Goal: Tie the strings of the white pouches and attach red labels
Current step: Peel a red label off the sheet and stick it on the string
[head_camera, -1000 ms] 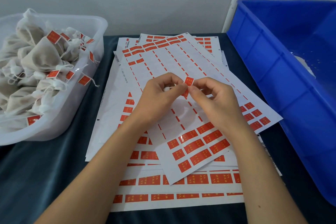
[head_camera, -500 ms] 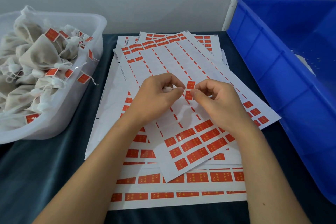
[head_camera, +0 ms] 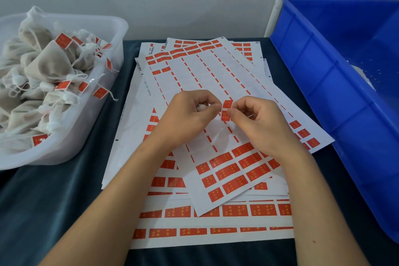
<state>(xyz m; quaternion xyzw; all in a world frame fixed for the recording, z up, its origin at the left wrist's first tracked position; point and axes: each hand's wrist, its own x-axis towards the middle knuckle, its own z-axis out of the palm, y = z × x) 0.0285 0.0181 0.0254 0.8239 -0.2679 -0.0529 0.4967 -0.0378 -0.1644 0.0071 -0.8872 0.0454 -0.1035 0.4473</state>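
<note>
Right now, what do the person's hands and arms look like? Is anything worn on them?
Both the left hand and the right hand are bare: no gloves, and no rings or watch that I can see. Both forearms are uncovered as far as the bottom edge of the picture, with no sleeve in view. The fingernails that show look short and unpainted. The right forearm has a small dark spot near the bottom edge.

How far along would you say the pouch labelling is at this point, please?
Done: many tied, labelled pouches fill the clear tub. In hand: the left hand and right hand pinch one red label. Left: rows of labels remain on the sheets; the count of untied pouches cannot be told.
</note>
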